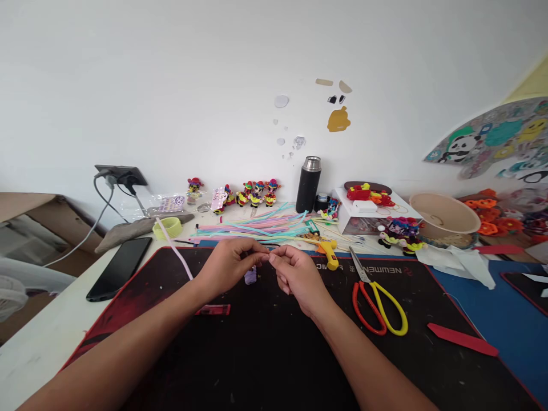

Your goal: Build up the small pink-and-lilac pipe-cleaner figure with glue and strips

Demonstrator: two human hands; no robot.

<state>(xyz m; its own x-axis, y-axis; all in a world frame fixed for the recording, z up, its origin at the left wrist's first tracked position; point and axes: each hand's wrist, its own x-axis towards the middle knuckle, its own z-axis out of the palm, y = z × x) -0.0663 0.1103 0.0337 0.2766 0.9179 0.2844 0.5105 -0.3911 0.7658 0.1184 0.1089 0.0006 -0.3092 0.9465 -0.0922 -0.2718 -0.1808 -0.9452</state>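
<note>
My left hand [233,264] and my right hand [295,274] meet over the mat, thumbs and fingertips pinched together. Whatever sits between the fingertips is too small to make out. Just below the fingers shows a small fuzzy purple piece [250,276]; whether it hangs from them or lies on the mat, I cannot tell. A long pale lavender pipe cleaner [174,246] slants down behind my left wrist, its lower end hidden. To the right of my right hand lie scissors [368,291] with one red and one yellow handle, blades slightly apart, and a yellow glue gun [329,255].
A black mat [257,354] covers the table front. Behind it lie pastel pipe cleaners [252,227], several small figures [257,194] and a black flask [308,185]. A phone [120,268] lies left; a red strip [462,340] and beige bowl [445,214] are right.
</note>
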